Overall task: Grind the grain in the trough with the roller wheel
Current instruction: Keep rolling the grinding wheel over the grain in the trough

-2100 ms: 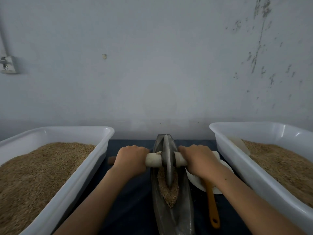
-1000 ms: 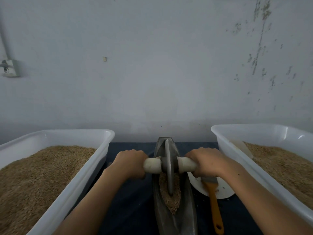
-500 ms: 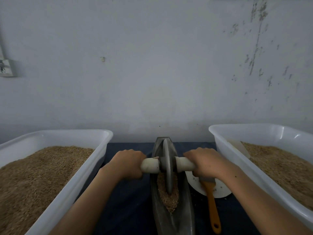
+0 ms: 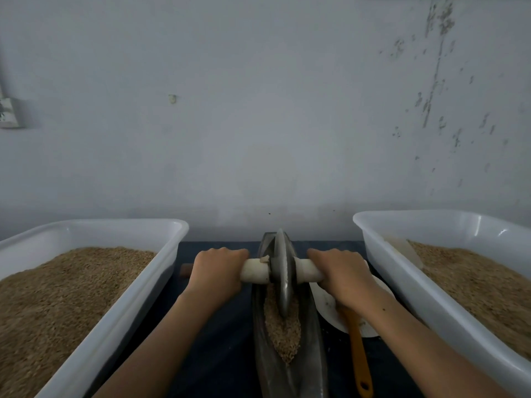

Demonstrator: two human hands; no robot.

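We had both fists wrapped tight round the white axle: left hand (image 4: 217, 271), right hand (image 4: 342, 275), either side of the roller wheel (image 4: 283, 278). It stood upright in the metal trough (image 4: 311, 349), its rim in the grain (image 4: 283, 331). A dark cloth (image 4: 224, 340) covered the table, with a grain-filled white tub on the left (image 4: 120, 320) and one on the right (image 4: 425, 300). A scuffed pale wall (image 4: 258, 124) was behind.

Grey trough (image 4: 311, 349); tan grain (image 4: 283, 326); white tubs (image 4: 120, 308).

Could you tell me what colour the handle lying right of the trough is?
Orange; the handle shows clearly in the head view.
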